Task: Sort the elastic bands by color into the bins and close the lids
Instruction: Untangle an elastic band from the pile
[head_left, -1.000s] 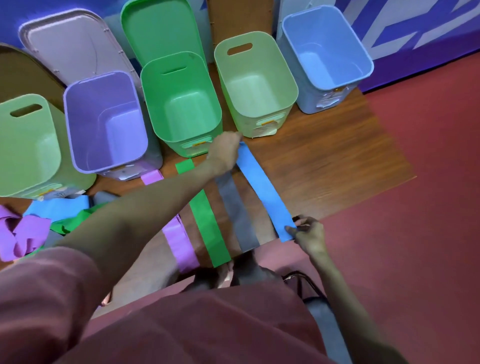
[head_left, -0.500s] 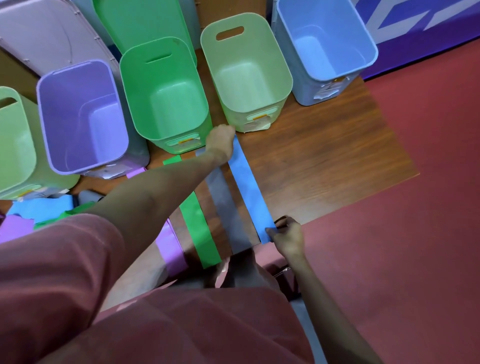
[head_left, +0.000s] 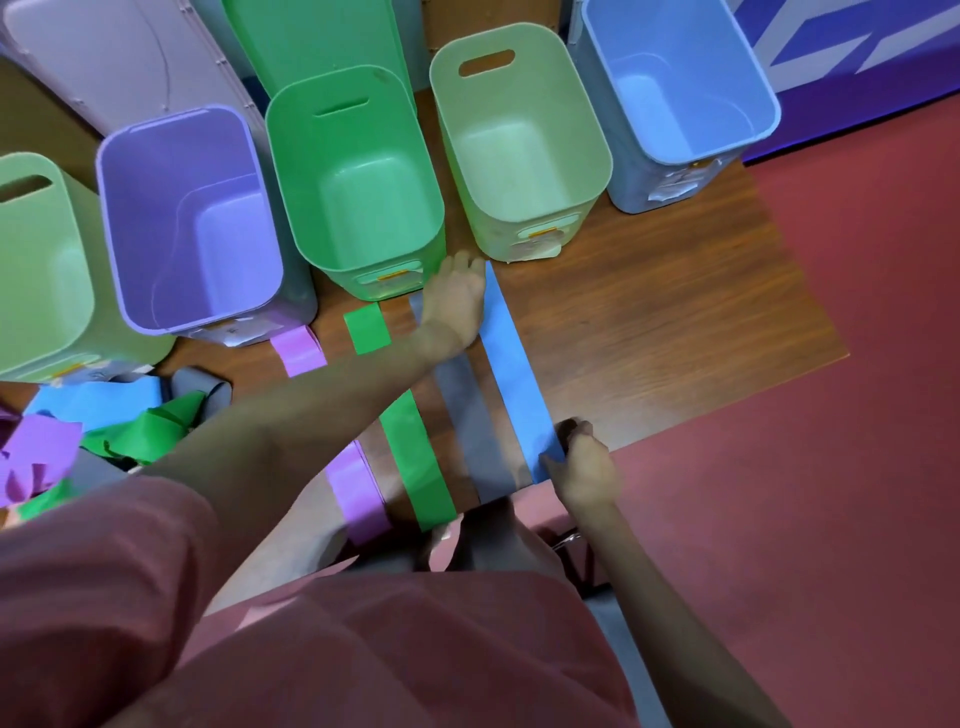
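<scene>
The blue band (head_left: 514, 364) lies flat and straight on the wooden board (head_left: 649, 322), beside the gray band (head_left: 470, 415). Your right hand (head_left: 584, 470) pinches its near end. Your left hand (head_left: 457, 301) rests on its far end, fingers fairly straight, just in front of the pale green bin (head_left: 519, 140).

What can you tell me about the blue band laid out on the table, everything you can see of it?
The blue band is a long, flat strip that looks thin and smooth, lying straight on the wooden table, rightmost of four strips beside the grey band. Its far end lies near the pale green bin, where the left hand rests. The right hand pinches its near end at the table edge.
</scene>
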